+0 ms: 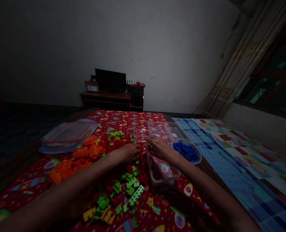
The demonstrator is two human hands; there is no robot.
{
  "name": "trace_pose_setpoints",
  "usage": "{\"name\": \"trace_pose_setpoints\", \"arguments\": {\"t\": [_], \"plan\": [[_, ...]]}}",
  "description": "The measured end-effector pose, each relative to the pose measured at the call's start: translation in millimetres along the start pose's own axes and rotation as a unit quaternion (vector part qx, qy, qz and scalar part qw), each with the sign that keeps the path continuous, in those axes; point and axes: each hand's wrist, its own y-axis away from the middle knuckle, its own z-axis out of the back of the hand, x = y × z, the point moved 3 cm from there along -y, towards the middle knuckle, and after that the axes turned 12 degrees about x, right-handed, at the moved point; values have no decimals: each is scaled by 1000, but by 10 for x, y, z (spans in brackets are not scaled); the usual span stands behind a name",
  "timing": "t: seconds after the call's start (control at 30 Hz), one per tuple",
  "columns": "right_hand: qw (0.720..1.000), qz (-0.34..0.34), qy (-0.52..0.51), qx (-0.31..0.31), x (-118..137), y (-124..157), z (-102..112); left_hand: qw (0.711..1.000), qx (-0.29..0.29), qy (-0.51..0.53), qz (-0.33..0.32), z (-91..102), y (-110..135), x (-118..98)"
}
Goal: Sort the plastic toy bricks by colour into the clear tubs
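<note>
Red bricks [111, 143] lie beneath the left hand [127, 153], beside the right hand [158, 146]; whether either grasps any, I cannot tell.

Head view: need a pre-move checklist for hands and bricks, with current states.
1. Left hand on the red bricks: ok; whether it grips one: cannot tell.
2. Right hand at the rim of the near clear container: ok; grip: cannot tell.
3. Round tub holds only blue bricks: ok.
4. Lids lie left, apart from both hands: ok.
5. Green bricks apart from the red ones: not ok, mixed.
6. Lighting: not ok, dim.
</note>
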Motion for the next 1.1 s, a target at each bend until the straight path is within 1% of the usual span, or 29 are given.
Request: {"name": "trace_pose_setpoints", "arguments": {"t": [0.03, 0.07, 0.13, 0.17, 0.23, 0.3, 0.33, 0.4, 0.43, 0.5, 0.53, 0.6, 0.63, 0.67, 0.7, 0.73, 0.77, 0.83, 0.87, 0.9, 0.93, 0.97, 1.0, 1.03, 1.07, 1.1], "plan": [[1000, 8, 0, 15, -74, -158, -7, 1000, -5, 2, -2, 22, 59, -27], [999, 11, 1, 45, -135, -302, -29, 1000, -15, 5, -1, 48, 138, -58], [995, 8, 6, 102, -214, -526, -73, 999, -49, 19, 8, 106, 362, -127], [993, 2, 7, 118, -235, -599, -84, 998, -61, 26, 12, 128, 501, -163], [993, -6, 8, 121, -253, -656, -64, 996, -80, 34, 22, 150, 812, -217], [996, -5, 2, 91, -273, -580, 17, 992, -104, 44, 57, 145, 1143, -213], [998, -7, -4, 68, -298, -488, 79, 989, -119, 50, 78, 135, 1307, -189], [999, -29, -16, -1, -398, -199, 239, 975, -168, 61, 132, 104, 1623, -100], [998, -64, -12, -25, -481, -9, 317, 967, -195, 64, 154, 85, 1767, -50], [986, -160, 19, -46, -687, 436, 442, 953, -222, 69, 195, 29, 2003, 49], [972, -226, 42, -46, -806, 681, 483, 947, -237, 66, 204, 5, 2091, 83], [929, -360, 82, -40, -1035, 1169, 512, 941, -263, 51, 206, -26, 2196, 102], [905, -416, 87, -25, -1133, 1390, 492, 939, -273, 43, 204, -32, 2212, 82], [887, -457, 68, 1, -1214, 1579, 445, 940, -275, 35, 200, -32, 2203, 38], [878, -478, 22, 19, -1273, 1728, 383, 942, -274, 28, 192, -25, 2171, -35], [870, -490, -46, 37, -1313, 1840, 307, 946, -268, 21, 179, -12, 2121, -140], [858, -495, -125, 47, -1331, 1915, 228, 952, -261, 12, 159, 6, 2054, -279], [824, -496, -270, 40, -1316, 1974, 95, 969, -227, -5, 95, 33, 1879, -651], [808, -491, -324, 25, -1291, 1972, 49, 977, -201, -9, 67, 32, 1779, -863], [797, -481, -365, 5, -1258, 1956, 17, 987, -158, -13, 31, 11, 1670, -1086], [790, -466, -397, -13, -1219, 1934, -5, 991, -135, -14, -11, -15, 1567, -1311], [785, -450, -424, -26, -1177, 1913, -22, 991, -112, -20, -67, -56, 1467, -1534], [781, -436, -445, -37, -1132, 1897, -34, 991, -83, -26, -104, -112, 1369, -1725], [780, -428, -454, -48, -1087, 1890, -42, 988, -82, -38, -124, -162, 1282, -1883], [785, -426, -445, -61, -1044, 1893, -42, 984, -94, -49, -141, -206, 1207, -2009], [800, -429, -413, -78, -1003, 1905, -33, 980, -101, -59, -158, -250, 1142, -2105]]}}
